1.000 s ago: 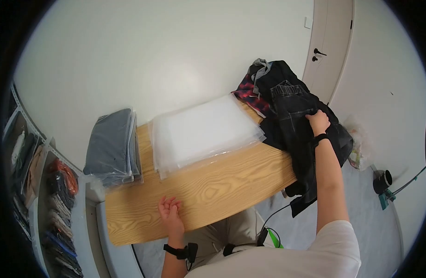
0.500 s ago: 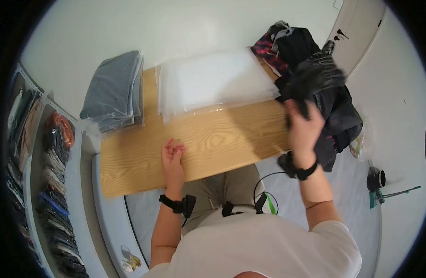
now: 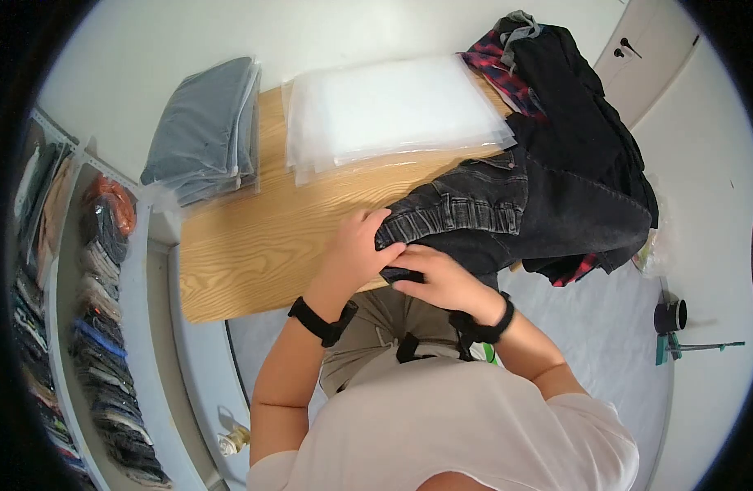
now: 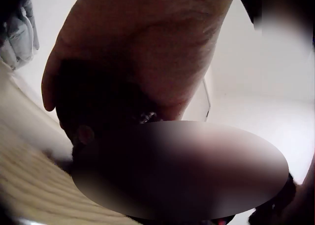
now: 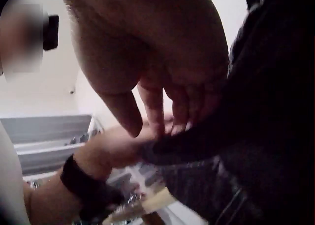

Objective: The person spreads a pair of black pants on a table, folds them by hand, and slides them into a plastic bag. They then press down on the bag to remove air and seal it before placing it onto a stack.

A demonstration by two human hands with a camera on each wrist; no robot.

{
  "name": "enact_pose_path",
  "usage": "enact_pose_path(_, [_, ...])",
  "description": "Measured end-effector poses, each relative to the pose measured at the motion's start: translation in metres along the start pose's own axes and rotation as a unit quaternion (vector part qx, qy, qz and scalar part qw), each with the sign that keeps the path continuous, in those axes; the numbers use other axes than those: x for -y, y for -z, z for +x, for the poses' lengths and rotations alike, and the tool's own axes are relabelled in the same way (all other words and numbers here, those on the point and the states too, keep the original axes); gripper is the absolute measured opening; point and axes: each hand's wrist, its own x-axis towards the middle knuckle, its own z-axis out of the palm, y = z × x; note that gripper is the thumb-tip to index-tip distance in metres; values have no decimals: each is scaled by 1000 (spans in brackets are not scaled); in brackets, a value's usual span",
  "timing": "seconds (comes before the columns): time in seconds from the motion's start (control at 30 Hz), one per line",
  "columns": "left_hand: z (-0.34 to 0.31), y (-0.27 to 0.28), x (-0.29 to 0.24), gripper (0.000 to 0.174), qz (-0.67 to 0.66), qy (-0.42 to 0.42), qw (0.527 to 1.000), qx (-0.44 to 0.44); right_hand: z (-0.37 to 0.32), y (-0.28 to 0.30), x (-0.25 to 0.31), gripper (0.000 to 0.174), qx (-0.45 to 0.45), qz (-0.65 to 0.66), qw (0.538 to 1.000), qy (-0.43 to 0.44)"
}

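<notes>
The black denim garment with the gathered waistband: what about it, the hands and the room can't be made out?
- Left hand, its fingertips: left wrist view, shadow and a blurred oval.
- Black denim garment, its leg ends: head view, lost among dark clothes.
- Pale door, its top: head view, cut off.
- Shelved clothes: head view, too small.

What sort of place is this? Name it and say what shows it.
Probably a clothes-packing room: bagged grey garments and a stack of clear plastic bags lie on the wooden table, with more clothes piled on the shelves.
</notes>
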Motion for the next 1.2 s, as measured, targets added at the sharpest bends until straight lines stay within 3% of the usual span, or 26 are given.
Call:
enact_pose_path(0.07, [-1, -2, 6, 58, 99, -24, 995, -5, -21, 36, 9, 17, -46, -30, 993, -106])
enact_pose_path(0.1, [-1, -2, 7, 58, 97, -24, 995, -4, -35, 53, -1, 21, -138, -65, 979, -138])
enact_pose_path(0.2, [-2, -3, 0, 59, 76, 28, 997, 11, -74, 93, -51, 43, -407, -81, 863, -289])
enact_pose_path(0.23, [-1, -1, -10, 59, 150, 54, 987, 18, -76, 96, -58, 43, -411, -84, 860, -290])
enact_pose_path(0.3, [1, -5, -18, 58, 222, 74, 972, 23, -76, 105, -66, 57, -429, 117, 838, -316])
enact_pose_path(0.33, [0, -9, -18, 62, 284, 36, 958, 5, -65, 106, -52, 68, -401, 123, 844, -333])
enact_pose_path(0.4, [-1, -11, -25, 66, 346, -10, 938, -20, -49, 104, -41, 68, -340, 129, 864, -348])
enact_pose_path(0.47, [1, -3, -46, 78, 245, -81, 966, 14, -39, 100, -45, 63, -337, 118, 882, -307])
enact_pose_path(0.53, [10, 2, -65, 87, 169, -105, 979, 42, -20, 91, -23, 58, -361, 234, 867, -253])
enact_pose_path(0.6, [19, -2, -84, 89, -30, -155, 985, 63, -6, 78, -1, 55, -345, 318, 866, -173])
enact_pose_path(0.63, [24, -12, -85, 84, 8, -180, 984, -5, -3, 72, 5, 55, -311, 337, 877, -142])
enact_pose_path(0.67, [28, -17, -86, 84, 8, -180, 984, -1, -2, 66, 16, 59, -268, 347, 889, -130])
enact_pose_path(0.73, [36, -25, -85, 78, -11, -81, 996, -46, -2, 53, 25, 62, -226, 355, 903, -92])
enact_pose_path(0.77, [39, -28, -74, 59, -33, -108, 991, -69, -5, 53, 31, 62, -231, 341, 908, -83])
enact_pose_path(0.8, [40, -22, -72, 59, -32, -110, 991, -63, -9, 59, 32, 62, -236, 342, 906, -83])
enact_pose_path(0.87, [43, -9, -69, 44, -73, -95, 988, -96, -31, 80, 31, 60, -230, 213, 947, -64])
enact_pose_path(0.93, [47, 7, -68, 36, 33, -172, 939, -296, -58, 103, 20, 55, -338, 10, 938, -84])
enact_pose_path(1.03, [39, 47, -82, 33, -19, -138, 953, -269, -109, 143, -17, 57, -535, -128, 826, -123])
enact_pose_path(1.1, [27, 70, -84, 33, 4, -126, 951, -281, -146, 171, -43, 72, -627, -234, 718, -192])
enact_pose_path(1.13, [22, 81, -84, 33, 23, -109, 951, -288, -168, 184, -62, 79, -620, -317, 689, -203])
enact_pose_path(1.2, [14, 100, -80, 32, -27, -90, 944, -318, -205, 194, -89, 84, -513, -493, 632, -308])
